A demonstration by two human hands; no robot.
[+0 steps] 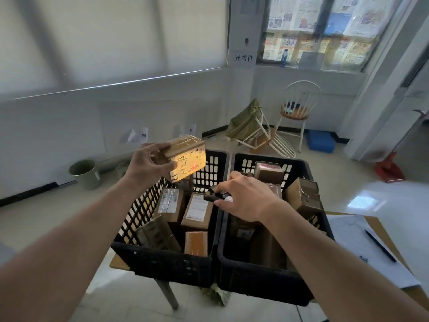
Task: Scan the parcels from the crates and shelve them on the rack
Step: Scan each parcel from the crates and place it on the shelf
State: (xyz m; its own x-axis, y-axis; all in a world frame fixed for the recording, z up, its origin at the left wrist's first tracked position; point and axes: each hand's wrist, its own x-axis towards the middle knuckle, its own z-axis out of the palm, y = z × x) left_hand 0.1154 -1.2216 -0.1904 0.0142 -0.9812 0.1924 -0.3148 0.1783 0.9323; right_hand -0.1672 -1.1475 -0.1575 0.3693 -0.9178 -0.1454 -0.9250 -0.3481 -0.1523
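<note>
Judging by the two black crates (267, 273) on the tabletop (380, 223), both full of parcels, most work remains; no rack is in view; above the left crate, the left hand (148, 162) has its fingers (156, 147) curled round a lit parcel (188, 156); the right hand (246, 197) grips a scanner (214, 195) over the crates.

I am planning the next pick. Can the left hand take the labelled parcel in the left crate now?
Probably not yet: the left hand already holds a parcel. The labelled parcel itself lies uncovered in the left crate.
</note>
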